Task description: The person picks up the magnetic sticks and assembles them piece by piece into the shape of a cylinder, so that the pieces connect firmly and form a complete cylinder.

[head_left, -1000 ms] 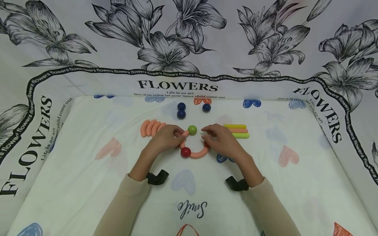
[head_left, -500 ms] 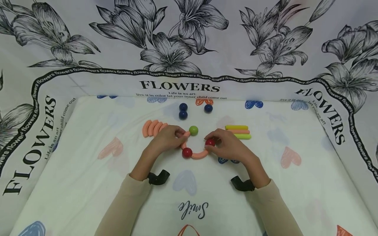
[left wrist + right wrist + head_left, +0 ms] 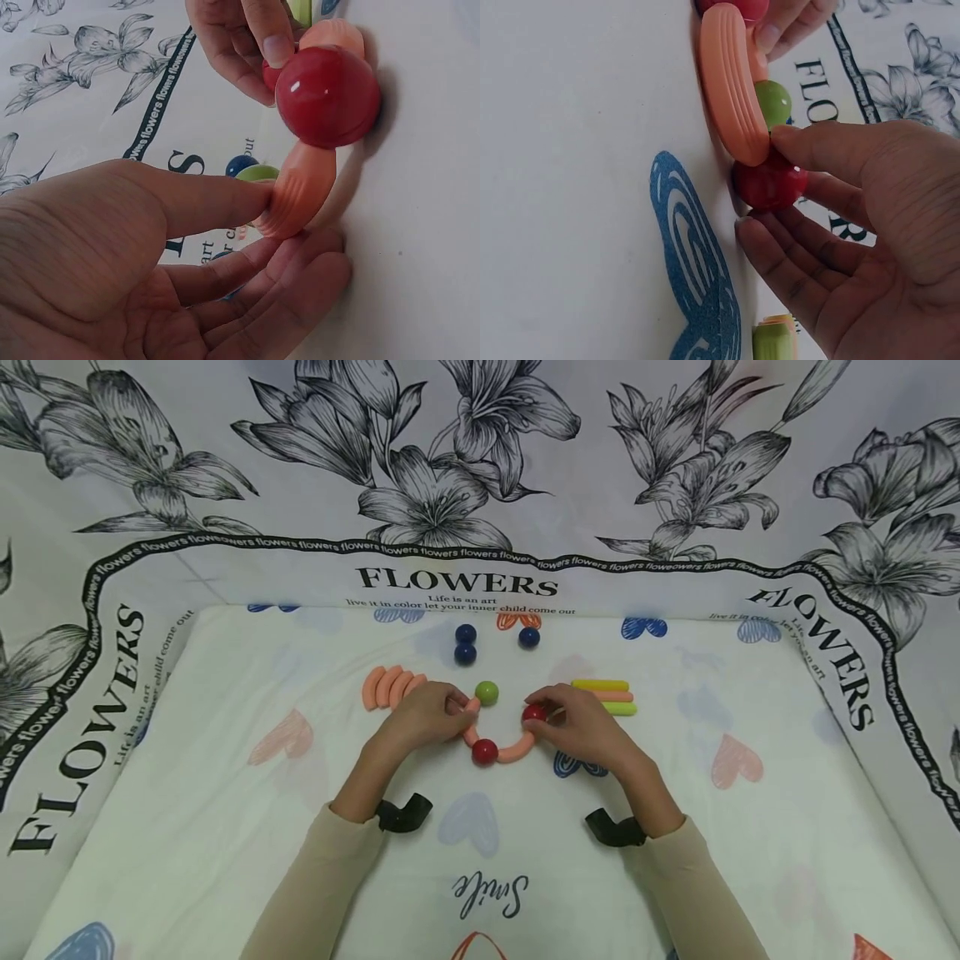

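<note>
Between finger and thumb, my left hand (image 3: 423, 714) pinches a curved orange piece (image 3: 304, 184). A red ball (image 3: 484, 752) joins that piece to a second curved orange piece (image 3: 516, 748), forming a U-shaped chain on the cloth. At the chain's right end, my right hand (image 3: 581, 718) holds another red ball (image 3: 771, 184) with thumb and fingers. This ball touches the second curved piece. A green ball (image 3: 487, 693) sits at the far end of the left-hand piece; whether they are attached cannot be told.
Several curved orange pieces (image 3: 386, 686) lie side by side at the left. Straight yellow, orange and green sticks (image 3: 615, 697) lie right of my right hand. Dark blue balls (image 3: 465, 643) sit farther back, on a heart-patterned white cloth (image 3: 660, 893). Black devices (image 3: 406, 814) are on both wrists.
My right hand has come down around the right red ball, then shifted it slightly away from me. The front red ball has moved a little right. My left hand stays on its curved piece.
</note>
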`<control>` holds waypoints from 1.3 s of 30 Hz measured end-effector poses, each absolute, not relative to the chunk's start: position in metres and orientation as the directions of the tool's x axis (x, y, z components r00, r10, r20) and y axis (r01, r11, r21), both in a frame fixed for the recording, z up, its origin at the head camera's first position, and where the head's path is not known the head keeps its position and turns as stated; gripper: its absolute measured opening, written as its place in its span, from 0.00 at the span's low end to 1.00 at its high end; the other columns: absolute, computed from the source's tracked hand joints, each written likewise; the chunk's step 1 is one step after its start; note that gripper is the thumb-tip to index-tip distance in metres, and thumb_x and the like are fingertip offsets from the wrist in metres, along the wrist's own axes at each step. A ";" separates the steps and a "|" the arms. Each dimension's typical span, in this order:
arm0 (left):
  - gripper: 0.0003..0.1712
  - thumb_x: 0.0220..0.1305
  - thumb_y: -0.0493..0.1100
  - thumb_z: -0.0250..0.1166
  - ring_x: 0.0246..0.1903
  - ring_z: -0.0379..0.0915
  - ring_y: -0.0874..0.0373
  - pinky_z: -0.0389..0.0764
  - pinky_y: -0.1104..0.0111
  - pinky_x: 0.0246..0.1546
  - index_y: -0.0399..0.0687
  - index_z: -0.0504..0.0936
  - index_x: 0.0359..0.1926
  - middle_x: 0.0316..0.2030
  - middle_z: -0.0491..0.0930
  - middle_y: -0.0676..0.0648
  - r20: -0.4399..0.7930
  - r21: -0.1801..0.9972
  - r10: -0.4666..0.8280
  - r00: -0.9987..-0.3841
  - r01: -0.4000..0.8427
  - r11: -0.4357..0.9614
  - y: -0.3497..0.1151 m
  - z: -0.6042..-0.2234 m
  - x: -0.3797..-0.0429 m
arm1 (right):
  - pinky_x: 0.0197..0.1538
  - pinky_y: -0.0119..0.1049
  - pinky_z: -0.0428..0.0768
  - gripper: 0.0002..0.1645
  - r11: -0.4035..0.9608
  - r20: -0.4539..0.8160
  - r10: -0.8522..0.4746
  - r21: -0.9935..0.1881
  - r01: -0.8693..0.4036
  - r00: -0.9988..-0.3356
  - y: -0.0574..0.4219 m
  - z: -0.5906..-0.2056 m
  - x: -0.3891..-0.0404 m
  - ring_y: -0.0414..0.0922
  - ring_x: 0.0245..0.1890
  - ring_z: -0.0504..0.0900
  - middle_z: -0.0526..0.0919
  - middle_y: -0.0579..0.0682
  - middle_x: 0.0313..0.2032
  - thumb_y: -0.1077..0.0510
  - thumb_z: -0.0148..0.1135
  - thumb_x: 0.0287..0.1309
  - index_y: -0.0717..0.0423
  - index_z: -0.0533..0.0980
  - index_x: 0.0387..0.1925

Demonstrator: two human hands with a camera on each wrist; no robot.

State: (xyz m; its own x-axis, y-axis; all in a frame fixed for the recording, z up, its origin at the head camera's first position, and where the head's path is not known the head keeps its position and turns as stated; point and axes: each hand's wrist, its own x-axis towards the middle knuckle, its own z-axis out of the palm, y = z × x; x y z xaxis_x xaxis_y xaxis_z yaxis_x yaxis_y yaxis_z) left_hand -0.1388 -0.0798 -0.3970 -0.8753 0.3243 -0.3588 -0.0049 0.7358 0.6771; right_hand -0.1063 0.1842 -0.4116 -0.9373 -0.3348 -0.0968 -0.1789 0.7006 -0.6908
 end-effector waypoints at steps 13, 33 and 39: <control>0.21 0.73 0.57 0.65 0.18 0.69 0.60 0.65 0.71 0.21 0.45 0.89 0.33 0.14 0.73 0.53 -0.373 0.660 0.313 -0.873 -0.012 0.751 -0.079 -0.395 -0.135 | 0.61 0.47 0.87 0.22 0.690 -0.071 -0.267 -0.710 -0.139 -0.961 0.185 -0.418 -0.110 0.46 0.52 0.87 0.89 0.47 0.51 0.52 0.74 0.66 0.52 0.83 0.59; 0.30 0.73 0.56 0.65 0.16 0.63 0.61 0.60 0.71 0.20 0.51 0.77 0.13 0.11 0.67 0.55 -0.434 0.593 0.360 -0.826 0.039 0.804 -0.082 -0.392 -0.133 | 0.58 0.47 0.88 0.26 0.657 0.013 -0.235 -0.734 -0.169 -0.972 0.176 -0.425 -0.110 0.52 0.58 0.87 0.86 0.55 0.58 0.57 0.73 0.66 0.57 0.80 0.64; 0.29 0.74 0.56 0.65 0.16 0.65 0.61 0.61 0.71 0.20 0.47 0.82 0.16 0.12 0.69 0.55 -0.444 0.594 0.385 -0.809 0.056 0.802 -0.083 -0.390 -0.133 | 0.59 0.48 0.87 0.27 0.666 0.001 -0.218 -0.731 -0.149 -0.976 0.176 -0.423 -0.109 0.53 0.59 0.87 0.86 0.55 0.58 0.56 0.73 0.66 0.56 0.79 0.65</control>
